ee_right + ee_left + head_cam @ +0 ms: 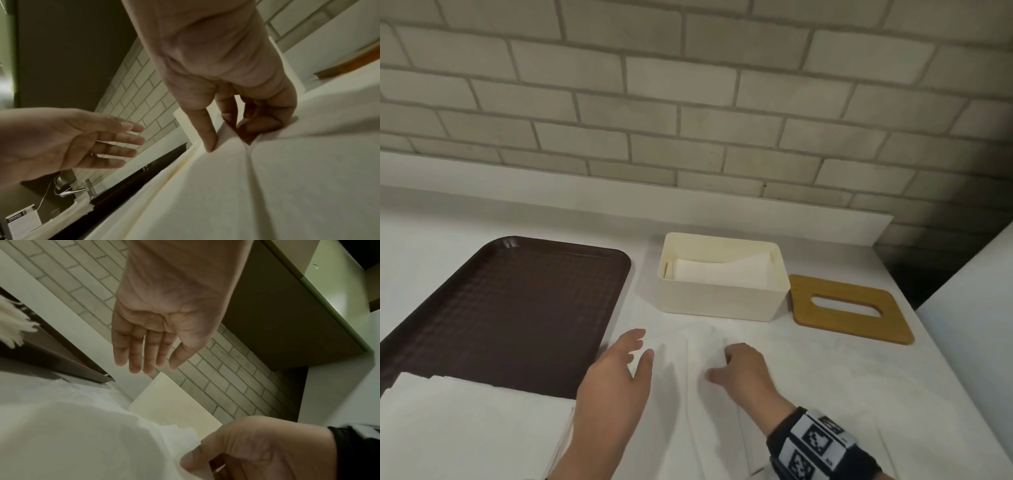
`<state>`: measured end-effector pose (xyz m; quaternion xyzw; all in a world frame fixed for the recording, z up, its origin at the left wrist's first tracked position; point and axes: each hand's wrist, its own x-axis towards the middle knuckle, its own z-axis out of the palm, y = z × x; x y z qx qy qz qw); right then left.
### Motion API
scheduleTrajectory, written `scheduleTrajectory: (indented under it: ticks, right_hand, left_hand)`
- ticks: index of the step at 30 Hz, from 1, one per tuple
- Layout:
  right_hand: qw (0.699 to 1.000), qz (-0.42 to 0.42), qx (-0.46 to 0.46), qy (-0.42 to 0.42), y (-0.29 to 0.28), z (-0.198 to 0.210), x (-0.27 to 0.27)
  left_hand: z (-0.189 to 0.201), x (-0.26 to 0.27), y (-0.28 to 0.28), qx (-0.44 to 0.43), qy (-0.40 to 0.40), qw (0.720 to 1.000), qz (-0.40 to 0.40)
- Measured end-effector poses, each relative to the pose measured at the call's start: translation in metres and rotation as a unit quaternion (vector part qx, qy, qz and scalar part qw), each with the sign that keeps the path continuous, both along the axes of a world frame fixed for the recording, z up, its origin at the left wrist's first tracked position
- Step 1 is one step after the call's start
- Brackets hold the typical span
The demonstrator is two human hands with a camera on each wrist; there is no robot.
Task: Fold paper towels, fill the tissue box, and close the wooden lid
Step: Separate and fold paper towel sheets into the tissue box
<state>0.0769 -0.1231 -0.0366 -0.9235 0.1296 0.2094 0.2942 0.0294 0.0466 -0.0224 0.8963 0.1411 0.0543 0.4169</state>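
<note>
A white paper towel (715,428) lies spread on the counter in front of the cream tissue box (715,298), with a crease running lengthwise. My right hand (736,366) pinches its far edge between thumb and curled fingers (252,126), and the edge is lifted slightly there. My left hand (626,359) hovers open over the towel's left part, with fingers straight (133,353) and holding nothing. The box stands without its lid and holds folded towels (715,270). Flat on the counter to the right of the box lies the wooden lid (852,325), with a slot in it.
A dark brown tray (517,308) lies at the left. A stack of unfolded paper towels (465,428) sits on its near end. A brick wall and a low white ledge (722,212) bound the counter behind. A white surface (969,325) rises at the right.
</note>
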Motion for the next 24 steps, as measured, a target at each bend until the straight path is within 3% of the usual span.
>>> scheduleTrajectory:
  ticks: [7, 11, 13, 16, 19, 21, 24]
  right_hand:
    - [0.981, -0.111, 0.110, -0.110, -0.027, 0.014, -0.002]
    - [0.976, -0.096, 0.126, -0.149, -0.036, 0.027, -0.008]
    - [0.970, -0.077, 0.156, -0.170, -0.042, 0.044, -0.014]
    - [0.948, -0.047, 0.256, -0.184, -0.049, 0.085, -0.025]
    - [0.904, -0.044, 0.384, -0.181, -0.048, 0.122, -0.031]
    - [0.884, -0.049, 0.431, -0.176, -0.041, 0.129, -0.028]
    - [0.869, -0.103, 0.453, -0.170, -0.028, 0.115, -0.017]
  left_hand:
    - [-0.003, 0.007, -0.006, -0.050, 0.001, 0.999, -0.011]
    - [-0.002, 0.009, -0.016, -0.073, 0.001, 0.997, -0.037]
    - [0.002, 0.009, -0.019, -0.129, 0.001, 0.991, -0.047]
    - [0.013, 0.009, -0.021, -0.276, 0.005, 0.955, -0.104]
    - [0.027, 0.003, -0.025, -0.429, 0.007, 0.884, -0.188]
    - [0.035, -0.001, -0.029, -0.491, 0.007, 0.852, -0.180]
    - [0.046, -0.005, -0.029, -0.514, -0.011, 0.850, -0.116]
